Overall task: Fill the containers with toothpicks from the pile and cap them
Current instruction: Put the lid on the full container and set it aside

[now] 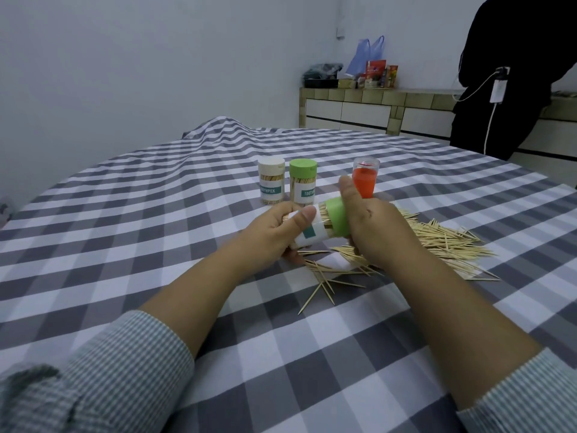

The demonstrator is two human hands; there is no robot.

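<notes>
While your left hand point(274, 232) curled around the tilted toothpick container point(307, 231) above the checked tablecloth point(125, 245), your right hand point(371, 223) gripped its green cap point(338, 217) over the toothpick pile point(437, 242), short of three standing containers point(302, 182) toward the far edge.

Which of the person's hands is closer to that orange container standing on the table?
The right hand. Its raised thumb shows just in front of the orange container, overlapping its lower left edge. The left hand sits further left, gripping the tilted container.
</notes>
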